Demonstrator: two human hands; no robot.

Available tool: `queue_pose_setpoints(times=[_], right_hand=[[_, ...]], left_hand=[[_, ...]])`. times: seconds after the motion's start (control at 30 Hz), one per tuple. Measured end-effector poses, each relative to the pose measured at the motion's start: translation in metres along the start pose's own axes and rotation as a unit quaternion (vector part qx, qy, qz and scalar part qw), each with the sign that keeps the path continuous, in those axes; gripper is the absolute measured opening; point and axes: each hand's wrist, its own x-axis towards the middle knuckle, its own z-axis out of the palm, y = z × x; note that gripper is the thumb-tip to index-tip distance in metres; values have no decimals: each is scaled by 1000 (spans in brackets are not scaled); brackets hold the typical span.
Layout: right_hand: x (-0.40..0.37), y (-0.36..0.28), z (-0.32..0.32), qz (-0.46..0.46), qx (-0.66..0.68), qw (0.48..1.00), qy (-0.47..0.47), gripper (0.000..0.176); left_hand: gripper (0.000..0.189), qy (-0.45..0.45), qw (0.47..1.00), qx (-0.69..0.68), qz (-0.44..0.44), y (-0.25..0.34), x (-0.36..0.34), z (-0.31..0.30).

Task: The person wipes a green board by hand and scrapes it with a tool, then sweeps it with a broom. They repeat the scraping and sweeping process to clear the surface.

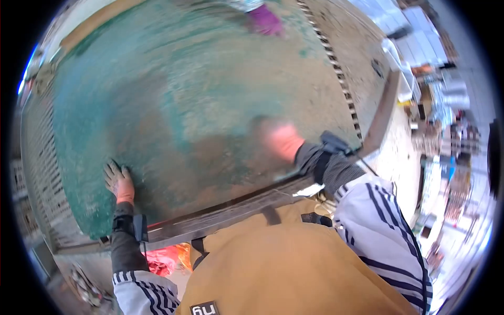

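A large table with a worn green surface (210, 100), streaked with brown dust, fills most of the view. Flat on its left part, near the front edge, lies my left hand (118, 180), its fingers spread and dusty. My right hand (281, 137) is over the right part of the surface, smeared by motion, so its fingers and anything in them cannot be made out. Dark bands with small devices are strapped round both my wrists.
A co-worker's purple-gloved hand (265, 21) reaches over the far edge. A slotted strip (341, 79) runs along the right side and a grating (42, 173) along the left. Stacked goods (451, 142) stand at the right. A red bag (160, 261) lies below the front edge.
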Motion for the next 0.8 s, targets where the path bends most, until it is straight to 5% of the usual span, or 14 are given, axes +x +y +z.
queue_pose_setpoints(times=[0.03, 0.1, 0.13, 0.17, 0.27, 0.4, 0.43, 0.53, 0.57, 0.73, 0.8], right_hand=[[-15, 26, -10, 90, 2, 996, -4, 13], [-36, 33, 25, 89, -56, 991, 84, 14], [-44, 36, 37, 85, -88, 984, 127, 14], [-47, 19, 37, 58, -60, 996, 38, 16], [-43, 4, 23, 35, -135, 989, -57, 19], [-56, 74, 8, 242, 3, 968, -65, 25], [-59, 83, 15, 240, -30, 968, -62, 41], [-83, 47, 14, 141, -106, 975, 135, 52], [-76, 35, 12, 160, 15, 986, 43, 60], [-65, -10, -18, 198, 105, 953, -206, 64], [-71, -11, -19, 182, 139, 957, -180, 68]], left_hand=[[64, 19, 1000, -21, -4, 11, 3, 6], [63, 188, 947, -98, 241, 44, 17, 44], [62, 157, 934, -100, 306, 86, 14, 14], [61, 125, 915, -100, 369, 136, 0, -18], [60, 52, 935, -39, 348, 214, -14, -33], [59, 100, 935, -67, 333, 227, -22, -28], [59, 102, 933, -79, 335, 228, -23, -31], [61, 103, 934, -75, 334, 227, -23, -34], [62, 106, 934, -67, 336, 226, -23, -34], [64, 104, 929, -82, 346, 228, -22, -36], [64, 118, 927, -81, 347, 226, -20, -30]])
